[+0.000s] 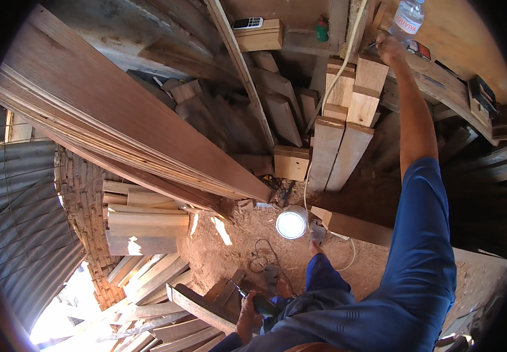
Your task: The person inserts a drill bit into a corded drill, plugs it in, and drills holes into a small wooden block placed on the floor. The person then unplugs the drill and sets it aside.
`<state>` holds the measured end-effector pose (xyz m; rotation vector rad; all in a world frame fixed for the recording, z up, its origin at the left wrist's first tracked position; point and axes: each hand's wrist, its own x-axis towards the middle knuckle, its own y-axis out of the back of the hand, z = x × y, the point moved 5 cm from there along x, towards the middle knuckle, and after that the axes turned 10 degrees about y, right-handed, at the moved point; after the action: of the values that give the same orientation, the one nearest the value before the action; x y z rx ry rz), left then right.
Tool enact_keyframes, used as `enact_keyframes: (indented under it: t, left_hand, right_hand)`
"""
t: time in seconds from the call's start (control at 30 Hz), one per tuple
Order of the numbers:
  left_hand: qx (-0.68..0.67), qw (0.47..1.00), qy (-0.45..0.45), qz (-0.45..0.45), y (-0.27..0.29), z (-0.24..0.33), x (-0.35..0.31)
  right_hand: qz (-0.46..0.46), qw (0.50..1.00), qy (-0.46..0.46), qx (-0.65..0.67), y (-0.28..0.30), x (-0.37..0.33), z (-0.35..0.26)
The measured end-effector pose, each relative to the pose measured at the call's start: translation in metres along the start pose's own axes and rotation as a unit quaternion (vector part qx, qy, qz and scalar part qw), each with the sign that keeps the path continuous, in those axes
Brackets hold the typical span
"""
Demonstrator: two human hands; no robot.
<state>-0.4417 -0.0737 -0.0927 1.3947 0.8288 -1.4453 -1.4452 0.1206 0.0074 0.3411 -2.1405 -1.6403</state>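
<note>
**Drill (265,305) in left hand (246,312); right hand (391,49) stretched out by a bottle (407,22)**

Counted by place. Just beyond the right hand: one bottle, clear plastic. Beside the same hand, to its right: one red-and-black packet (419,50); farther right and nearer the body, one black box (483,95). To its left: one small green bottle (322,29); farther left, one phone (247,23) on one wood block (260,39). Just left of and below the right hand: one pale cord (342,67), hanging over stacked timber; nearer the body, two long boards (327,146), side by side.

Ahead and to the right of the left hand: one white bucket (291,223), with two feet (317,232) nearby, one close to the bucket and one close to the drill. Just left of the left hand: one beam (202,309), slanting. Well ahead of it and to the left: one stack of sheets (136,120), too tightly layered to count.

Left hand: wrapped around the drill, bit directed ahead and leftward, away from the body. Right hand: fingers bunched at one small dark item (374,44), too small to identify; whether gripped or merely touched, cannot tell.
</note>
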Motion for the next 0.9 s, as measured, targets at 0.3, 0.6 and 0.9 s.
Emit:
enact_keyframes:
  t: [0.3, 0.6, 0.9]
  left_hand:
    - [0.083, 0.996, -0.035, -0.012, -0.008, 0.007, 0.008]
    - [0.067, 0.995, -0.044, -0.057, -0.012, -0.007, 0.023]
    - [0.085, 0.994, -0.044, -0.058, -0.029, 0.007, 0.012]
  right_hand:
    - [0.133, 0.985, 0.096, -0.046, -0.045, 0.019, 0.034]
    - [-0.022, 0.999, -0.02, -0.014, -0.014, -0.002, 0.003]
    - [0.04, 0.998, 0.01, 0.055, -0.042, -0.019, -0.003]
